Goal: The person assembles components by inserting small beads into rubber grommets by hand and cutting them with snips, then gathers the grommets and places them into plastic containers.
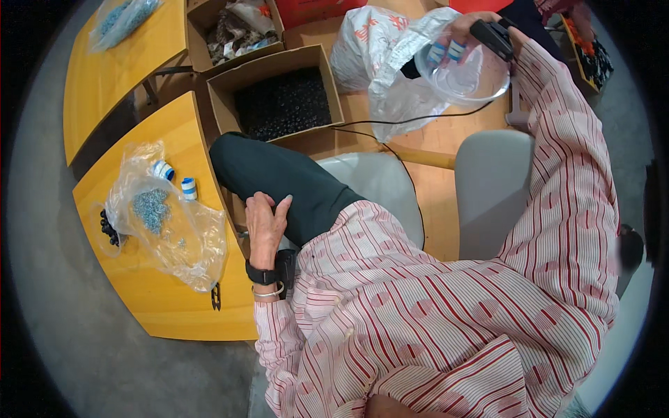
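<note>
My left hand point(265, 224) hangs by my dark trouser leg point(279, 177), its fingers loosely apart and nothing seen in it. A black band and a bracelet are on that wrist. At the upper right my right hand point(463, 26) reaches over a clear plastic tub point(481, 83), its fingers closed around two small blue-and-white striped rolls point(455, 50). The fingertips are partly hidden. On the yellow table point(164, 306) at the left, a clear plastic bag point(198, 240) lies spread under a heap of small light-blue pieces point(151, 210). Two more striped rolls point(189, 188) lie beside them.
A cardboard box point(333, 94) full of small black pieces stands ahead of my leg. Behind it is another carton point(203, 52). A white plastic bag point(359, 49) leans near the tub. Black snips point(216, 297) lie by the table edge. A grey chair point(491, 188) and a black cable point(411, 188) are nearby.
</note>
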A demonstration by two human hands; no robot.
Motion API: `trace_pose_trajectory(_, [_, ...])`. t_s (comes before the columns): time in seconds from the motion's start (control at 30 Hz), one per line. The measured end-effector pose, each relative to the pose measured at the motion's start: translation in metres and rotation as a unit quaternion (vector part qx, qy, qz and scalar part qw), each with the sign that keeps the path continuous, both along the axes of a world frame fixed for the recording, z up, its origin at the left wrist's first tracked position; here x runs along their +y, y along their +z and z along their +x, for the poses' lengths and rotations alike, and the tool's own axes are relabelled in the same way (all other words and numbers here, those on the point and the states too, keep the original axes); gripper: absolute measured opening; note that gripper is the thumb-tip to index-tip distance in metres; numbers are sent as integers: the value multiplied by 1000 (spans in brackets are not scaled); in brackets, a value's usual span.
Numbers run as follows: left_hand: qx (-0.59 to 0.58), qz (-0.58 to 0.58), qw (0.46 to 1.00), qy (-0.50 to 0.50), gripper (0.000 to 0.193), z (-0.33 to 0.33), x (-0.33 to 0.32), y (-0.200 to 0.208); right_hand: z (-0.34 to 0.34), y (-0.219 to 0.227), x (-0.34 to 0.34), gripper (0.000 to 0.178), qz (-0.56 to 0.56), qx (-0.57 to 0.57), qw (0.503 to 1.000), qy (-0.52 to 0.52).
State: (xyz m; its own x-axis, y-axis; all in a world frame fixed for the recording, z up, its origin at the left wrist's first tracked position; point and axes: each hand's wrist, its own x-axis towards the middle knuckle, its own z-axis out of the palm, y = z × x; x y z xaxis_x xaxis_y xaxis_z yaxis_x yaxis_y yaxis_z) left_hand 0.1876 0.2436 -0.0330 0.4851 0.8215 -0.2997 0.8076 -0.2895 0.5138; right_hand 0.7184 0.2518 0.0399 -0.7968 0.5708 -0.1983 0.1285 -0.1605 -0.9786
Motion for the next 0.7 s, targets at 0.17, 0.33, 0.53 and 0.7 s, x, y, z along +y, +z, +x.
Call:
trace_pose_trajectory(0.17, [7,19,999,-30,29,-8,9,-12,-40,6,-13,54,5,2,1000,26])
trace_pose_trajectory(0.33, [-105,40,992,-55,18,26,18,-1,-59,21,-15,50,-317,-274,902,-102])
trace_pose_trajectory(0.53, [-256,-67,964,-32,16,73,20,31,-108,71,9,44,-218,-277,928,-119])
trace_pose_trajectory(0.7, [-252,-36,966,-52,15,60,18,25,-144,90,5,47,-156,-208,961,-89])
